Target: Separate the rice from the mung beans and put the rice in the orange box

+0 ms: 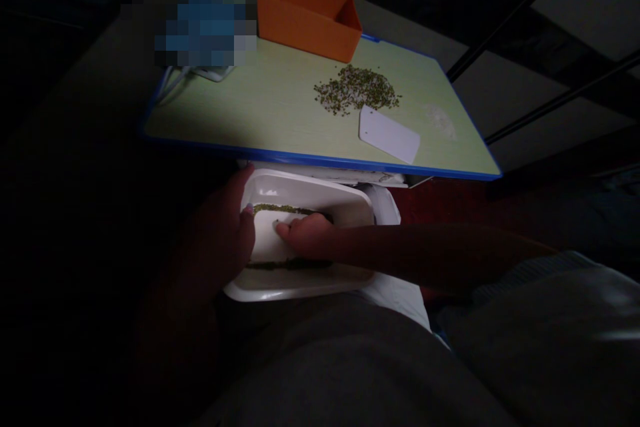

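A deep white plastic tub [300,294] sits low in front of my body, below the table edge. Small greenish-brown grains [283,208] lie in bands along both long sides of its floor. My left hand [235,230] is closed over the tub's left rim, its thumb inside. Down in the tub, my right hand [307,235] has its fingers drawn together near the white floor. A tiny dark speck shows by its fingertips; whatever those fingers hold is too small and dim to name.
A pale green table [240,113] with blue edging carries an orange bin [305,10], a spread pile of similar grains [360,88], a flat white scraper-like plate [390,135] and some whitish powder [440,121]. A pixelated blue patch covers the far left corner. White bag-like material [400,300] lies beside the tub.
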`<state>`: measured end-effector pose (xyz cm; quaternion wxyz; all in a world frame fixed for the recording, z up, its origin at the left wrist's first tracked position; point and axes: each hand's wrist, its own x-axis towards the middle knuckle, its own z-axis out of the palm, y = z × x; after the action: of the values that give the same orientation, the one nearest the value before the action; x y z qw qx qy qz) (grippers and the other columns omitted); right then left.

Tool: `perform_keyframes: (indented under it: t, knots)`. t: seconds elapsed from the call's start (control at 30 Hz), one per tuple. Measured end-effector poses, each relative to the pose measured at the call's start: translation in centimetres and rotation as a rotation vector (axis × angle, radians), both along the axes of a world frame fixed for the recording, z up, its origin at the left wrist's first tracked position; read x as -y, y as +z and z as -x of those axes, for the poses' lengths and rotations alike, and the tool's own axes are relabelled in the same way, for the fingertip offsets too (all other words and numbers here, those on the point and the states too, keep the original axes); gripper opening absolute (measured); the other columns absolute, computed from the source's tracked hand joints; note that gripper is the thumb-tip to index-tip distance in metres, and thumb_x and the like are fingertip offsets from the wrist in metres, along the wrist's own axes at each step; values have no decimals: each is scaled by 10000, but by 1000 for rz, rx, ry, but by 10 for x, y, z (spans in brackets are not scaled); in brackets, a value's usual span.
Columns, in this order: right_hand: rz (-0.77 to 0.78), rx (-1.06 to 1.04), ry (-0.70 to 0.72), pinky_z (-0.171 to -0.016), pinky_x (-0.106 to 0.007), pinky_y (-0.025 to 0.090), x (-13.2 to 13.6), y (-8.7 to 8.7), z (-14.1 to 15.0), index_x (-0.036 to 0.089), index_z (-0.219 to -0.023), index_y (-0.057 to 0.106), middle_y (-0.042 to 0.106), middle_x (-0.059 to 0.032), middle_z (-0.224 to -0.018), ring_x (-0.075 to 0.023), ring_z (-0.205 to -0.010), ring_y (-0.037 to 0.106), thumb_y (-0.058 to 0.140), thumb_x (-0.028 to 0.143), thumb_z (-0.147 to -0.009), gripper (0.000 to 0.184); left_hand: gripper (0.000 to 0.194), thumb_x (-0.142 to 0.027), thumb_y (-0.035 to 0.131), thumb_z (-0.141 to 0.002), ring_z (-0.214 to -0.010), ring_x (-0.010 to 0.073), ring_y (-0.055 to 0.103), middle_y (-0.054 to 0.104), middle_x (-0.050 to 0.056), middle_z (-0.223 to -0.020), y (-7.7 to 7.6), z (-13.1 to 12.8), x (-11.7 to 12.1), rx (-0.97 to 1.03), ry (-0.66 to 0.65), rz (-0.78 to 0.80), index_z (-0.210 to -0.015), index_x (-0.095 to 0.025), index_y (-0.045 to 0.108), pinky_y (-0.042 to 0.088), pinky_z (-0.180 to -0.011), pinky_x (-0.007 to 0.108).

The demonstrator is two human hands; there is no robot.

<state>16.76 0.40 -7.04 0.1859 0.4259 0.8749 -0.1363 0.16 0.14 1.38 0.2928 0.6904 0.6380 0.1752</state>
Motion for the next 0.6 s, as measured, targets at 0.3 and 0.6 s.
perform_keyframes:
  t: [0.3,0.6]
  knots:
    - [14,-31,-59,-535,-296,430,-11,30,5,127,-1265,531,763,-124,-896,-227,-703,688,463,181,-944,333,582,-269,339,-886,-1403,234,378,375,71,-1532,-8,9,-6,-15,60,13,-1466,-231,307,283,-1219,441]
    - [-270,-537,-154,-637,-267,455,27,107,-70,189,-1020,582,730,-71,-865,-175,-743,671,444,226,-942,163,630,-396,278,-856,-1398,237,384,388,65,-1524,-17,19,-8,-20,73,1,-1459,-220,324,250,-1230,449]
